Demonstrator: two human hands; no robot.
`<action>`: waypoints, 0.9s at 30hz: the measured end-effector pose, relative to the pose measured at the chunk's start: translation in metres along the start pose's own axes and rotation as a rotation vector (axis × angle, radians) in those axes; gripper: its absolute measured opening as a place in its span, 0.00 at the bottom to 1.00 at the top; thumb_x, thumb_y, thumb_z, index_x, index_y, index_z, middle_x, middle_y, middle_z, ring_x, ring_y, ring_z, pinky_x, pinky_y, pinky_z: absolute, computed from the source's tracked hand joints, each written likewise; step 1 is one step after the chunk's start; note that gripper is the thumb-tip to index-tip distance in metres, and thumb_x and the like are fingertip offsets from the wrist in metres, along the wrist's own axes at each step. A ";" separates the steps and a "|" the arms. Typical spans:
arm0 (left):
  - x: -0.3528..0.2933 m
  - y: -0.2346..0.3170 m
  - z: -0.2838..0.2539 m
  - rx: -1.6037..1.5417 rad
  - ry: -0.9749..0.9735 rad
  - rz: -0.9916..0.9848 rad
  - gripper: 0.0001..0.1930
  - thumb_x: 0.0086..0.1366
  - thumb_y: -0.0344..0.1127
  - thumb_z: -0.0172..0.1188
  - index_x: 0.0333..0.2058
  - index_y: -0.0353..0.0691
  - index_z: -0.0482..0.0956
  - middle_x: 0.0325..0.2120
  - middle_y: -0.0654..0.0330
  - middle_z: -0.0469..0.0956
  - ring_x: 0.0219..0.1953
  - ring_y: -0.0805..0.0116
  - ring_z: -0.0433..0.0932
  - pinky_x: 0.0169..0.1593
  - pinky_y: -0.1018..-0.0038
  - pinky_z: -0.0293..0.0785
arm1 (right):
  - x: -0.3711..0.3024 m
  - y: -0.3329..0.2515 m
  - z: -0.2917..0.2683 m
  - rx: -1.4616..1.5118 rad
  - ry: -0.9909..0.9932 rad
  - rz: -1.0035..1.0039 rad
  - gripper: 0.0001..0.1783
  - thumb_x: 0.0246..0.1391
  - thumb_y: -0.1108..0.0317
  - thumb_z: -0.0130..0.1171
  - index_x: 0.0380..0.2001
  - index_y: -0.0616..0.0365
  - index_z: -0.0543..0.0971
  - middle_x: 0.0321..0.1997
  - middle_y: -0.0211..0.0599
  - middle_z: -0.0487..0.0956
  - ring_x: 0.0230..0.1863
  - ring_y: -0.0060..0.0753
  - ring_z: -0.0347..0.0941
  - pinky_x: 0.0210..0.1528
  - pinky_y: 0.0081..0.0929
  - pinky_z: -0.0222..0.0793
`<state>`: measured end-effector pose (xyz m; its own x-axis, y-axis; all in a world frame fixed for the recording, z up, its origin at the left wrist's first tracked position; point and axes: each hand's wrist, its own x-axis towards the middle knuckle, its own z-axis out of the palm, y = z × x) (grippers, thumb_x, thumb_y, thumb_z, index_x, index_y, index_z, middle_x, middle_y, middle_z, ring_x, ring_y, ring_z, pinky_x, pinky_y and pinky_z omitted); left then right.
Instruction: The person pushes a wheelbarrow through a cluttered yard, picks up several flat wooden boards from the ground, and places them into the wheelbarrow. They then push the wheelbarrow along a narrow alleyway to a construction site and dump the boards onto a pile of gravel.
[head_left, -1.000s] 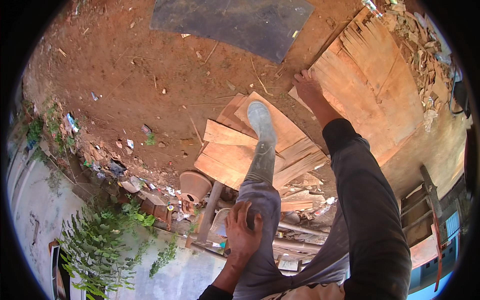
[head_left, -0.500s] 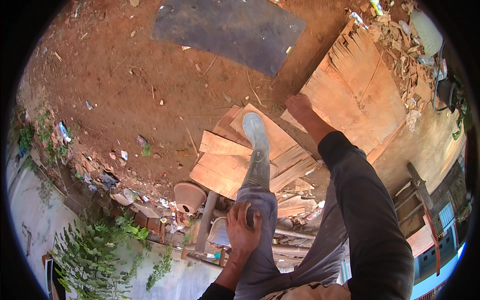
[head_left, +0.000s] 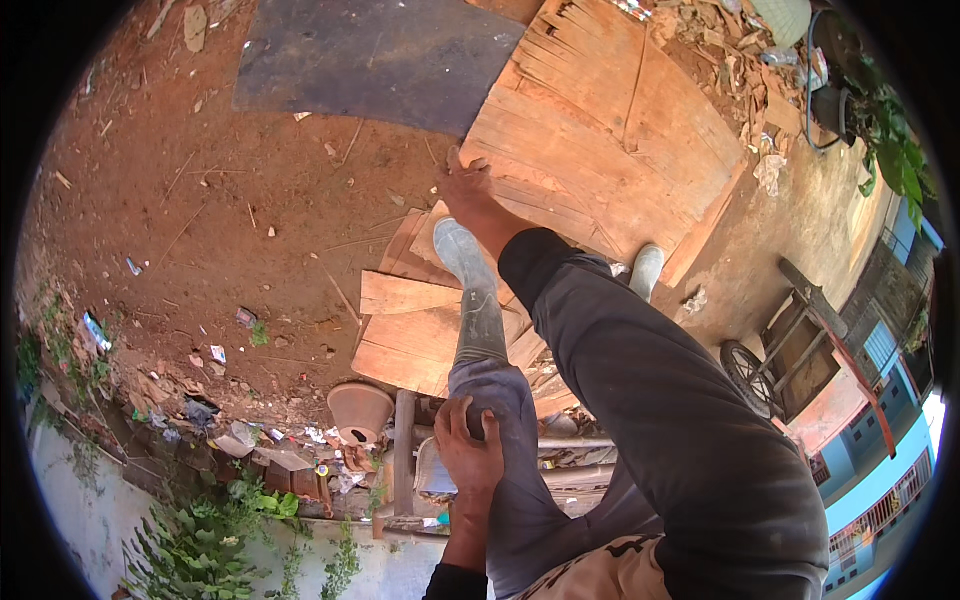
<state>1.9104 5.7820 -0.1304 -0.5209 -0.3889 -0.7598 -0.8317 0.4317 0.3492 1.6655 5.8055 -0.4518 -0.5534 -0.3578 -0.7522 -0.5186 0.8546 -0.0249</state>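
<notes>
One knee [head_left: 495, 380] is bent at six o'clock, nearest, and the left hand [head_left: 469, 455] rests on it with its fingers curved and slightly spread. Just beyond, a grey boot [head_left: 463, 255] stands on plywood pieces [head_left: 405, 350] that reach toward eight o'clock. At twelve o'clock the right hand [head_left: 467, 187] grips the edge of a large plywood sheet [head_left: 610, 120], fingers curled; how far they reach beneath, I cannot tell. That sheet spreads toward one o'clock. Farther off, at eleven, lies a dark panel [head_left: 370, 65].
</notes>
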 end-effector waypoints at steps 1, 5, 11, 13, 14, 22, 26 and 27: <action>0.000 0.002 -0.001 -0.013 -0.026 0.035 0.19 0.62 0.35 0.64 0.51 0.38 0.76 0.52 0.48 0.73 0.58 0.45 0.70 0.61 0.52 0.65 | -0.001 -0.003 0.011 0.107 0.007 0.023 0.33 0.62 0.64 0.55 0.71 0.44 0.63 0.79 0.48 0.52 0.65 0.67 0.68 0.60 0.60 0.68; 0.005 0.015 0.007 -0.008 -0.040 0.105 0.19 0.63 0.36 0.63 0.50 0.37 0.76 0.51 0.48 0.73 0.57 0.44 0.71 0.61 0.52 0.67 | -0.047 -0.048 0.047 0.458 0.004 -0.280 0.24 0.61 0.64 0.51 0.60 0.52 0.73 0.55 0.46 0.77 0.55 0.53 0.77 0.49 0.53 0.74; 0.000 0.008 0.007 0.092 0.015 0.083 0.20 0.63 0.39 0.62 0.51 0.36 0.76 0.52 0.48 0.73 0.56 0.45 0.71 0.60 0.53 0.67 | -0.170 -0.073 0.001 0.848 -0.354 -0.180 0.29 0.53 0.77 0.53 0.61 0.56 0.74 0.56 0.49 0.79 0.58 0.51 0.76 0.56 0.48 0.74; 0.000 0.010 0.007 0.103 0.007 0.096 0.20 0.63 0.39 0.62 0.51 0.36 0.76 0.53 0.47 0.72 0.57 0.46 0.71 0.60 0.52 0.67 | -0.195 -0.054 0.004 0.819 -0.353 -0.139 0.27 0.53 0.76 0.53 0.59 0.57 0.75 0.51 0.51 0.81 0.55 0.54 0.78 0.54 0.48 0.75; 0.000 0.010 0.009 0.105 0.014 0.105 0.21 0.63 0.40 0.62 0.51 0.35 0.76 0.53 0.48 0.72 0.57 0.46 0.71 0.60 0.52 0.67 | -0.209 -0.046 0.004 0.822 -0.319 -0.082 0.27 0.54 0.76 0.53 0.59 0.56 0.75 0.50 0.50 0.82 0.54 0.54 0.79 0.53 0.48 0.76; 0.003 0.030 0.009 0.204 0.044 0.102 0.24 0.62 0.43 0.62 0.52 0.34 0.76 0.53 0.50 0.72 0.57 0.48 0.71 0.60 0.53 0.66 | -0.282 0.028 0.000 0.730 -0.262 0.040 0.23 0.56 0.67 0.55 0.55 0.57 0.76 0.46 0.52 0.83 0.50 0.52 0.80 0.52 0.45 0.76; 0.001 0.030 0.009 0.177 0.048 0.103 0.24 0.62 0.43 0.61 0.53 0.34 0.76 0.54 0.49 0.72 0.58 0.49 0.70 0.60 0.53 0.65 | -0.320 0.046 -0.022 0.753 -0.271 0.035 0.24 0.60 0.63 0.55 0.58 0.58 0.74 0.51 0.55 0.81 0.55 0.53 0.77 0.58 0.46 0.72; -0.002 0.028 0.010 0.175 0.046 0.085 0.24 0.62 0.43 0.60 0.53 0.34 0.76 0.54 0.49 0.72 0.58 0.49 0.70 0.61 0.53 0.65 | -0.330 0.048 -0.023 0.757 -0.271 0.014 0.24 0.61 0.62 0.56 0.59 0.58 0.74 0.52 0.56 0.80 0.56 0.53 0.76 0.59 0.45 0.71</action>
<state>1.8901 5.8030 -0.1245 -0.5994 -0.3804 -0.7043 -0.7405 0.5977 0.3074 1.8085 5.9562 -0.1895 -0.3293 -0.3241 -0.8869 0.1238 0.9163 -0.3809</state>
